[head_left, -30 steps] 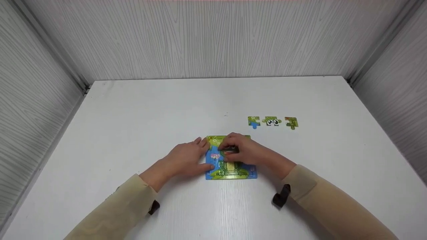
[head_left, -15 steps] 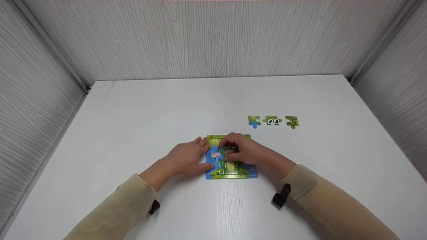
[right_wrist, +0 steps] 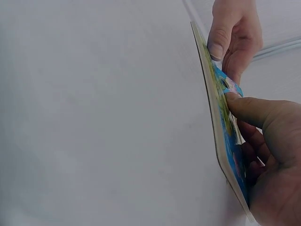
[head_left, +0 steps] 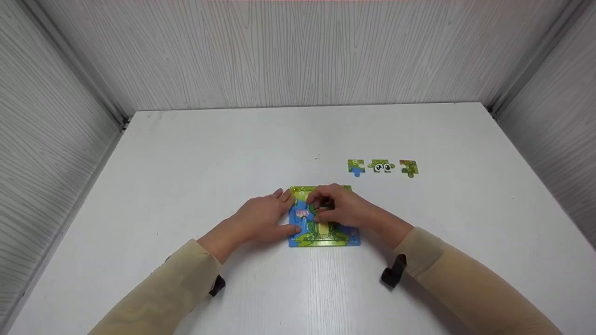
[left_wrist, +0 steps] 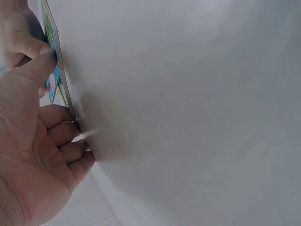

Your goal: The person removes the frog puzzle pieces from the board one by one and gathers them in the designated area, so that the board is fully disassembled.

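Note:
A frog jigsaw board [head_left: 321, 243] lies flat on the white table, several pieces set in its lower part. My right hand [head_left: 347, 207] is over the board and pinches a blue puzzle piece with a pink flower [right_wrist: 229, 84] between thumb and fingers. In the right wrist view this piece stands tilted up from the board's surface. My left hand [head_left: 263, 216] rests at the board's left side, with its thumb on the lower left border and its fingertips by the upper left corner. The right hand hides part of the board's middle and right.
Behind the board, to the right, three loose pieces lie apart in a row: a green and blue piece [head_left: 356, 166], a piece with eyes [head_left: 382, 166] and a green piece with some red [head_left: 409, 167]. Grey wood-grain walls [head_left: 298, 56] enclose the table's back and sides.
Both hands stay in nearly the same places, and the right one keeps hold of the flower piece, its fingers shifting slightly. The whole head view has moved a little.

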The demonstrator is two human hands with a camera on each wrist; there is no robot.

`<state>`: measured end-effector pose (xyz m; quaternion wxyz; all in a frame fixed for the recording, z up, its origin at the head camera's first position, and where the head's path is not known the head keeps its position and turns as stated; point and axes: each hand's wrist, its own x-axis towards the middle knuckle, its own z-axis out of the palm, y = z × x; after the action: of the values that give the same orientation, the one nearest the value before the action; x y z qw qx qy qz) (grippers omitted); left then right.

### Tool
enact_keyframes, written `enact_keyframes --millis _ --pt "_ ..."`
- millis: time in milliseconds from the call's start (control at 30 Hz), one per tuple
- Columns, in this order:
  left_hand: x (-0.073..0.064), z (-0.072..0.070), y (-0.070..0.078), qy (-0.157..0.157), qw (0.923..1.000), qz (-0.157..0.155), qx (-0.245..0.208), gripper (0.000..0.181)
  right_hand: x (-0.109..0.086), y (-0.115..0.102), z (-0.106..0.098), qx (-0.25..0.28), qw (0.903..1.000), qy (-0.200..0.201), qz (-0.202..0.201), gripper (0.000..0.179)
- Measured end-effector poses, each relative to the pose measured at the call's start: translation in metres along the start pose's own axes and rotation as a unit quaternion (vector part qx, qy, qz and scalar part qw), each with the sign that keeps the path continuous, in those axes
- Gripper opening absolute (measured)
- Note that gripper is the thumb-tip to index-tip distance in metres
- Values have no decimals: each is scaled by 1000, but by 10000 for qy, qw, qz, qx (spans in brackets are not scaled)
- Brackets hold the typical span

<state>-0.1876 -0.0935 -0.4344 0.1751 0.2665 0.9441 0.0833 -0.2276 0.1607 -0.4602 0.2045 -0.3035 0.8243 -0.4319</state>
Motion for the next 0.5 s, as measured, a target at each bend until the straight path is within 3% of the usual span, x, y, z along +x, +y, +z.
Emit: enact_keyframes --millis 500 --pt "0 -1 1 -39 10000 2 52 89 1 1 0 237 9996 5 -127 33"
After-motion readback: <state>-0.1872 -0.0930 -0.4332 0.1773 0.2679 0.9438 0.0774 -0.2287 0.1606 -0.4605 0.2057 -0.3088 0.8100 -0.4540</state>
